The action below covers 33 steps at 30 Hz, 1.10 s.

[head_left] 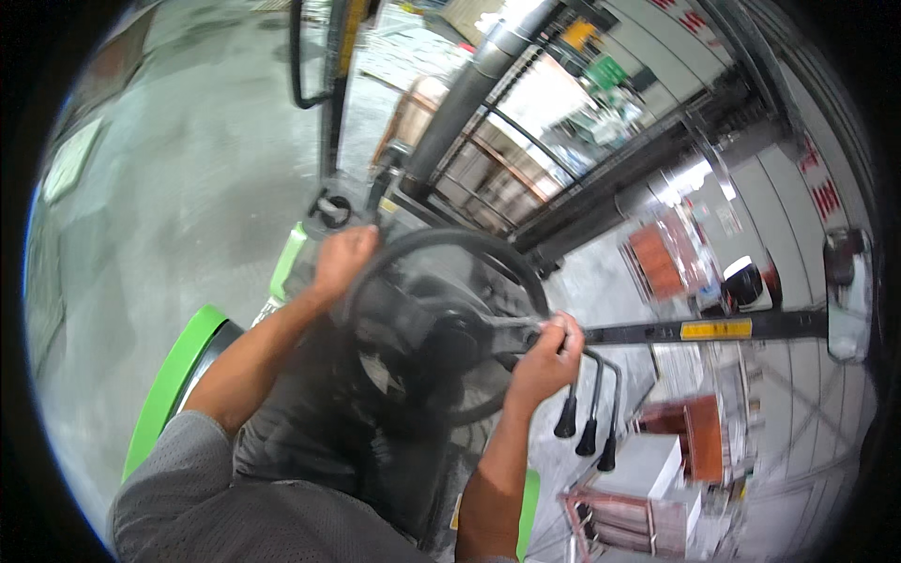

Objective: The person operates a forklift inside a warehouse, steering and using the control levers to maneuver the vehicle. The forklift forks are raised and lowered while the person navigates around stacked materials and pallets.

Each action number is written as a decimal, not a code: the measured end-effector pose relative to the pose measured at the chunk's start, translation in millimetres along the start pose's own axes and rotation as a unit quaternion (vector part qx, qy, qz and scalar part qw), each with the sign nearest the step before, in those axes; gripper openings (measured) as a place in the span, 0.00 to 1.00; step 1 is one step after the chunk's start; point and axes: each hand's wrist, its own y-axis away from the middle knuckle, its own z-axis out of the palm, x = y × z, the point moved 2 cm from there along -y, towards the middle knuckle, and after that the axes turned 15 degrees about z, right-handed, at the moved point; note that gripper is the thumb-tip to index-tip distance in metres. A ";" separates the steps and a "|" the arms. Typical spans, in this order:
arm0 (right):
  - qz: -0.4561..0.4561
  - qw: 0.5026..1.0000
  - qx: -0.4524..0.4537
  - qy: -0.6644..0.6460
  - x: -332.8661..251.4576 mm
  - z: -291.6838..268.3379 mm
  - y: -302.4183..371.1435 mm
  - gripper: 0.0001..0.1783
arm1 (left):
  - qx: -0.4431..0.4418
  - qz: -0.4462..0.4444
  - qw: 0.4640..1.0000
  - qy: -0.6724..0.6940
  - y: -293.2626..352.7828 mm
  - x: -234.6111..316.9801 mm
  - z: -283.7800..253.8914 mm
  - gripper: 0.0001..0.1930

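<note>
I am seated at the controls of a forklift, with a black steering wheel (450, 236) in front of me. At the wheel's upper left, my left hand (345, 260) is closed in a fist beside the rim, close to a black lever (379, 192); what its fingers wrap round is hidden. On the right side, my right hand (552, 355) has its fingers curled in at the wheel rim. A thin grey bar (510, 321) runs across the wheel towards those fingers. Just beyond this hand hang black-knobbed control levers (587, 437).
The dark mast (479, 80) and overhead frame cross the upper view. A black bar with a yellow label (716, 329) leads to a mirror (847, 296) at right. Grey floor (188, 178) lies left; reddish-brown stacks (660, 258) and a white box (648, 464) stand right.
</note>
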 end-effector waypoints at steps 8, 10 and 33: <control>-0.067 0.997 -0.029 -0.019 45.8 -25.1 31.0 0.10 | -0.035 -0.032 0.999 0.021 -6.6 -2.3 -8.2 0.25; -0.054 0.998 -0.021 -0.015 50.5 -32.0 38.7 0.10 | -0.019 -0.037 0.998 0.037 -3.4 1.2 -8.1 0.25; -0.052 0.992 0.060 0.096 54.4 -89.0 56.6 0.13 | -0.055 0.010 0.998 0.026 27.1 34.8 29.3 0.23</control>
